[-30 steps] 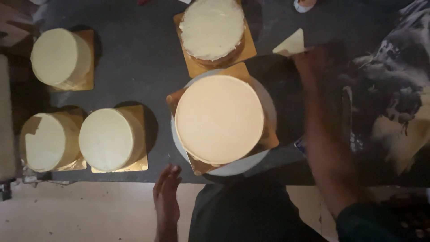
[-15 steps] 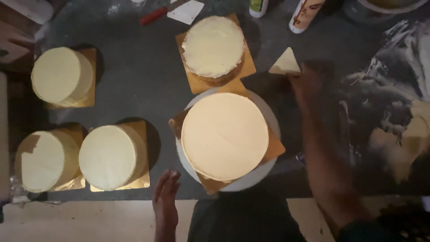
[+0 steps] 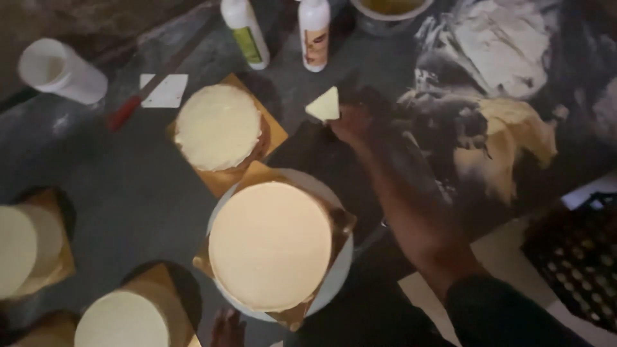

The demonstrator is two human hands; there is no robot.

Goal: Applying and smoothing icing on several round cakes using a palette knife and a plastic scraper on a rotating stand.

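A tall cream-iced cake [image 3: 270, 244] on a gold board stands on a white turntable [image 3: 339, 270] at the table's near edge. My right hand [image 3: 357, 119] reaches past it and is shut on a cream-smeared triangular scraper [image 3: 323, 105], held just above the dark table. Only the fingertips of my left hand [image 3: 226, 328] show at the bottom edge, resting by the turntable's near side with nothing in them. A rougher iced cake [image 3: 218, 126] on a gold board sits behind the turntable.
Two white bottles [image 3: 245, 32] [image 3: 314, 33] and a bowl [image 3: 392, 9] stand at the back. A white cup [image 3: 61, 69], a white card [image 3: 164, 90] and a red-handled tool [image 3: 128, 110] lie at the left. Two more iced cakes [image 3: 26, 247] [image 3: 125, 320] sit left. Smeared cream [image 3: 514, 138] covers the right.
The view has swung right and closer, bringing bottles, cup and bowl into sight. My right hand still holds the scraper beyond the turntable. My left hand has slipped mostly out of view.
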